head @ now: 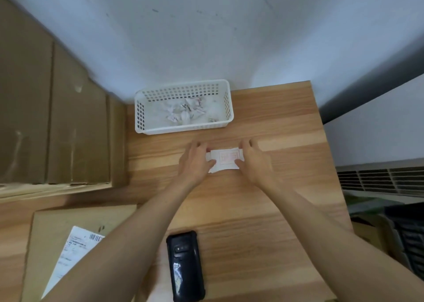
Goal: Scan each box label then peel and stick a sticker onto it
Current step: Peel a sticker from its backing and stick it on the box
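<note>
Head view, looking down on a wooden table [263, 209].

Mid-table: sticker sheet [223, 160] — white, faint red print in the middle — stretched between both hands, just above or on the tabletop; cannot tell which. Left hand [195, 162] pinching the sheet's left end, thumb on the near edge, fingers curled over the far edge. Right hand [254, 161] pinching the right end the same way, thumb tip on the near corner. Both forearms reaching in from the bottom edge.

Behind the hands, at the table's far edge against the wall: white plastic basket [146, 108], perforated sides, long side toward the person. Inside — a loose heap of crumpled paper scraps [185, 113], white with bits of red and dark print, piled toward the middle of the floor; individual pieces too blurred to tell apart.

Near edge, between the forearms: black handheld scanner [184, 265], lying flat, long axis pointing away, glare on its casing.

Lower left: flat cardboard box [59, 223] with a white shipping label [71, 253] on top, barcode at the label's far corner, partly covered by the left forearm. Well apart from the sticker sheet.

Left side: stack of large cardboard cartons [57, 118], taped seams, standing beside the table.

Right: slatted vent [378, 180] and a dark crate [410, 237], partly out of frame.
</note>
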